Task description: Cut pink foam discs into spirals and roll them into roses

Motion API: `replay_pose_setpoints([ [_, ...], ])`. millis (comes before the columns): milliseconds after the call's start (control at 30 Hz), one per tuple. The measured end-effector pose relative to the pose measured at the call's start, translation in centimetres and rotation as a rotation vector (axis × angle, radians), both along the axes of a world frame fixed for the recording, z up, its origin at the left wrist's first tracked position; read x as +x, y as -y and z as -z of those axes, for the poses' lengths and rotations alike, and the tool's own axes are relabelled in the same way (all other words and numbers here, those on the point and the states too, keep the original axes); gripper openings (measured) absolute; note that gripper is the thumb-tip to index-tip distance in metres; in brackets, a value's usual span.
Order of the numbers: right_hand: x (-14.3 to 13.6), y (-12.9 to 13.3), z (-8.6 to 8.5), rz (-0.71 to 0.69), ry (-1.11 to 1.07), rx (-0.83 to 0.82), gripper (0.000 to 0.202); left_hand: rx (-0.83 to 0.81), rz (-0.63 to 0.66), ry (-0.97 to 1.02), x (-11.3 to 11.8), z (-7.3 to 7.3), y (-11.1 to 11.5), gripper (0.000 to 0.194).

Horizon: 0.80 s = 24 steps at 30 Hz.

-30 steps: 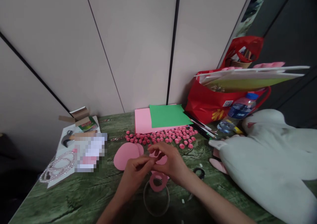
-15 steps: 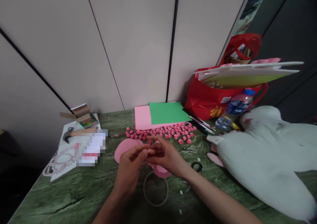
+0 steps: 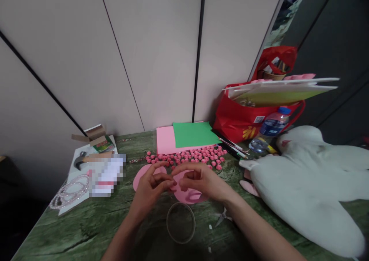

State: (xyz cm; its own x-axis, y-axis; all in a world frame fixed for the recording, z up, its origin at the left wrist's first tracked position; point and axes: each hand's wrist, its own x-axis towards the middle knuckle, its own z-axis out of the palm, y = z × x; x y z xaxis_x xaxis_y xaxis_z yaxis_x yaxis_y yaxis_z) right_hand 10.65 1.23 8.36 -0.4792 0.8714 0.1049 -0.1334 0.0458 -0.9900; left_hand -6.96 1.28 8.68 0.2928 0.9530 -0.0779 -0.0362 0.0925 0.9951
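Close together over the table, my left hand (image 3: 151,188) and my right hand (image 3: 200,180) face each other with bent fingers. A small bit of pink paper shows at the pinched fingertips of my left hand. The thumb and curled fingers of my right hand close at a pink paper strip (image 3: 187,196), whose wide curved part shows below; the exact grip is partly hidden. Behind my left hand lies a rounded pink paper piece (image 3: 141,177). Beyond both hands are several small rolled pink paper roses (image 3: 198,154). A pale ring (image 3: 167,224) lies nearer me.
Scissors (image 3: 223,217) lie by my right forearm. Green paper (image 3: 196,134) overlaps pink paper (image 3: 165,140) at the back. Left are a hammer (image 3: 92,158) and bead strings (image 3: 70,192). Right stand a red bag (image 3: 233,118), a bottle (image 3: 272,128) and a large white plush toy (image 3: 305,184).
My right hand has moved slightly away from the left, and its fingers have shifted. More of the pink paper shows beneath it. The scissors are more visible, and the black roll is covered by my arm.
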Motion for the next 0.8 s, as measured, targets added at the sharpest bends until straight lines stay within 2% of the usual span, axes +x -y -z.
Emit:
replay_pose_setpoints([
  [67,-0.2,0.0,0.0,0.022,0.064,0.100,0.013,-0.018,0.043,0.012,0.0,0.1,0.0,0.052],
  [233,-0.5,0.1,0.5,0.136,0.335,0.472,0.014,-0.022,0.133,-0.013,-0.3,0.4,-0.3,0.058],
  [367,-0.9,0.3,0.8,0.186,0.392,0.655,0.027,-0.034,0.152,-0.019,-0.6,0.7,-0.6,0.058],
  [500,-1.3,0.6,0.9,0.213,0.458,0.751,0.039,-0.043,0.127,0.009,-0.5,0.9,-0.8,0.055],
  [700,-1.4,0.8,1.0,0.264,0.496,0.829,0.033,-0.043,0.088,0.010,-0.2,1.0,0.0,0.046],
  [800,-1.1,0.6,0.7,0.343,0.437,0.784,0.024,0.094,-0.055,-0.112,-1.0,2.3,-0.7,0.036],
])
